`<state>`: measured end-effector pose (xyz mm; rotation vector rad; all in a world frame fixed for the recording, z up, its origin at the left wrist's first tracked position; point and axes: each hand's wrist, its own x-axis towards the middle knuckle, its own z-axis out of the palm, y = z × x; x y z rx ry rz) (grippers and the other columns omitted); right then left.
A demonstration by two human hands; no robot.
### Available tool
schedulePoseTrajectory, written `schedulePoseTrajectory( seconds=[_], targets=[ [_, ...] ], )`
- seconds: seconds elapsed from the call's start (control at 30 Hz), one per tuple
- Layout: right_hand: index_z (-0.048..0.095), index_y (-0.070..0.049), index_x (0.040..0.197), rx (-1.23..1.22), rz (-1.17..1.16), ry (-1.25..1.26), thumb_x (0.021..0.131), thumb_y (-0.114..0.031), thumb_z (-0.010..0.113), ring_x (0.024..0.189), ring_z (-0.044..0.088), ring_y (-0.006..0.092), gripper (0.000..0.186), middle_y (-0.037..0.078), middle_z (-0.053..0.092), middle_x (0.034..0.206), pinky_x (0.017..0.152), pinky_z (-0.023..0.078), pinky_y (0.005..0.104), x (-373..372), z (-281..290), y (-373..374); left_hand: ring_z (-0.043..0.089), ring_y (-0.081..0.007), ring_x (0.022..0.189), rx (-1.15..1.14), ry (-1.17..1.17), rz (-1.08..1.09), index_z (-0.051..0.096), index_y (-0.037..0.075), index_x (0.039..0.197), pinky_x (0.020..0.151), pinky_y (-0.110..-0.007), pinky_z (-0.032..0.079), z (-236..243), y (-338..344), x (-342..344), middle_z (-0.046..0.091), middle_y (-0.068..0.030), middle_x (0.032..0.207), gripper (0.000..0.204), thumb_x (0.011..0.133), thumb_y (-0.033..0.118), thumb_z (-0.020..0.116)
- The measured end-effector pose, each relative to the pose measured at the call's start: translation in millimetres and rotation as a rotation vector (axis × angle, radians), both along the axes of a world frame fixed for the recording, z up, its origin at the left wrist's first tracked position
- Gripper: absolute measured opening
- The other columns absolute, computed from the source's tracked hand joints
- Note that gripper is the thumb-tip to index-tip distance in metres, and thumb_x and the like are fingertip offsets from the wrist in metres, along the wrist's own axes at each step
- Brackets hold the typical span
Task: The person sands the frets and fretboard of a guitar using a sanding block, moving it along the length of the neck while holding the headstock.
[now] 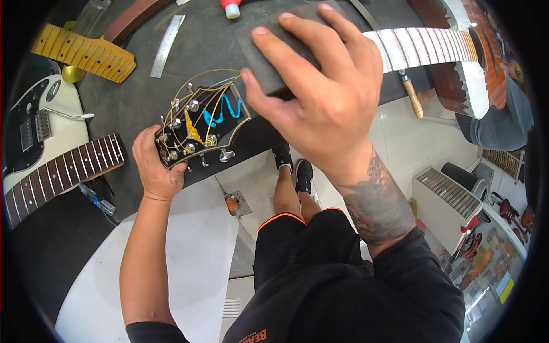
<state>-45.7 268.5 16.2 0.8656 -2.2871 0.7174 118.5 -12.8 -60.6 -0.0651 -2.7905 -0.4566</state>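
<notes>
A guitar headstock (200,123) with tuners, loose golden strings and blue and yellow decoration is gripped at its left end by my left hand (157,160). My tattooed right hand (323,91) spans a dark grey block (261,62), fingers spread over its top and thumb at its left side. Beyond it, a fretboard covered in white tape (420,47) extends rightward to a guitar body (494,83) edged with ragged white paper. The neck section under my right hand is hidden.
A dark workbench (206,46) holds a maple neck (80,51), white guitar (48,114), dark fretboard (63,174), steel ruler (167,46) and red bottle (231,8). A wooden-handled tool (412,97) is at the front edge. A white cabinet (434,223) stands right, over tiled floor (400,137).
</notes>
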Motion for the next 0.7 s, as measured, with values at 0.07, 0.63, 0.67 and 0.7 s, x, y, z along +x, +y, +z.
schedulePoseTrajectory(
  seconds=[0.07,0.63,0.67,0.7],
  targets=[
    [0.077,-0.017,0.114,-0.019,0.01,-0.012,0.065,-0.021,0.086,0.121,0.058,0.0376,0.05,0.007,0.068,0.12,0.095,0.045,0.044,15.5,-3.7,8.9,0.053,-0.0402,0.115,0.006,0.002,0.007,0.048,-0.003,0.133,0.103,-0.049,0.038,-3.4,-3.2,3.9,0.058,-0.0202,0.123,0.095,0.089,0.081,0.04],
    [0.077,-0.02,0.113,-0.013,-0.01,-0.029,0.062,-0.026,0.088,0.123,0.057,0.0346,0.052,0.005,0.068,0.119,0.092,0.044,0.0446,41.6,-11.8,26.1,0.052,-0.0415,0.116,0.006,-0.02,0.005,0.046,-0.005,0.134,0.104,-0.05,0.038,-2.6,-3.4,5.9,0.056,-0.0221,0.125,0.095,0.091,0.079,0.04],
    [0.077,-0.02,0.113,-0.031,-0.002,-0.027,0.063,-0.026,0.088,0.123,0.057,0.0341,0.052,0.004,0.068,0.12,0.092,0.044,0.0439,25.7,-9.9,14.7,0.052,-0.0416,0.116,0.005,-0.017,0.001,0.046,-0.005,0.134,0.104,-0.05,0.038,-2.6,-3.6,3.8,0.056,-0.0221,0.125,0.096,0.091,0.08,0.04],
    [0.077,-0.02,0.113,-0.034,-0.002,-0.03,0.063,-0.026,0.088,0.121,0.058,0.0337,0.052,0.004,0.068,0.12,0.091,0.044,0.0433,17.3,-8.4,10.2,0.052,-0.0417,0.116,0.003,-0.014,-0.002,0.046,-0.005,0.134,0.104,-0.05,0.038,-2.7,-3.6,1.7,0.056,-0.0222,0.125,0.096,0.091,0.08,0.04]
  ],
)
